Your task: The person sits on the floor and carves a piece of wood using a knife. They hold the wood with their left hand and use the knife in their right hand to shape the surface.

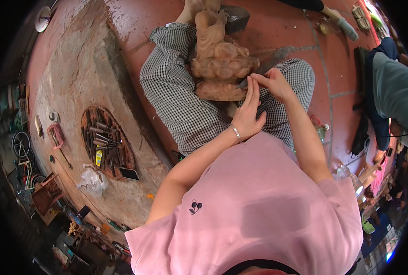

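A reddish-brown wooden carving (227, 62) with rounded, tiered shapes and a flat base stands between my bent legs. My right hand (275, 85) pinches a thin dark grey strip (273, 60), perhaps sandpaper, beside the carving's lower right side. One end of the strip reaches toward the base; the other points away to the far right. My left hand (249, 112) has its fingers stretched out, tips meeting the right fingertips at the strip near the base, thumb held apart. Whether the left fingertips grip the strip is unclear.
To the left lies a large stone-like slab (71, 91). Its hollow holds several carving tools (105, 140), with a phone (129, 173) and a plastic bag (93, 180) nearby. A dark block (236, 19) lies behind the carving. Another person (394, 82) sits at right, near plastic bottles (350, 178).
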{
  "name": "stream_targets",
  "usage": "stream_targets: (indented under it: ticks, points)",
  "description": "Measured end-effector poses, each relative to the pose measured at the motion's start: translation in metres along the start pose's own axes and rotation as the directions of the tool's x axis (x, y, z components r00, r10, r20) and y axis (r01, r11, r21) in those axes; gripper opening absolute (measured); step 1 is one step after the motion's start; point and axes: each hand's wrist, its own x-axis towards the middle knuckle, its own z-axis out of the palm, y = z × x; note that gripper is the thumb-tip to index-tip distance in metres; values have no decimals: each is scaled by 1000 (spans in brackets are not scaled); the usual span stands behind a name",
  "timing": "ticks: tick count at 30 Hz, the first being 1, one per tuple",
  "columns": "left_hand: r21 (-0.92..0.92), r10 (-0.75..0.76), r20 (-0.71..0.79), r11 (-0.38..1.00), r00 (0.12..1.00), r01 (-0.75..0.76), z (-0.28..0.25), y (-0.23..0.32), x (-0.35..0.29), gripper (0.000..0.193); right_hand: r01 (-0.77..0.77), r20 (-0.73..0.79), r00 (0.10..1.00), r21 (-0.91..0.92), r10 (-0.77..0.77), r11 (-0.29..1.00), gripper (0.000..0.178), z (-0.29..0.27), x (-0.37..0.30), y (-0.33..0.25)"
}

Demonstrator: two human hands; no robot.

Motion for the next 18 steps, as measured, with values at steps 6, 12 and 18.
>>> stream_targets:
  ticks: [6,12,18]
  points:
    - [-49,16,-21,999,1000,-17,-4,4,3,104,2,-10,1000,-85,-3,996,45,0,0,-2]
    - [-8,37,-12,999,999,-37,1,-15,4,103,31,-15,999,60,-30,998,42,8,-8,-16]
    - [-51,82,-36,995,996,-84,-4,-1,-8,99,-5,7,1000,103,4,995,35,6,-14,-6]
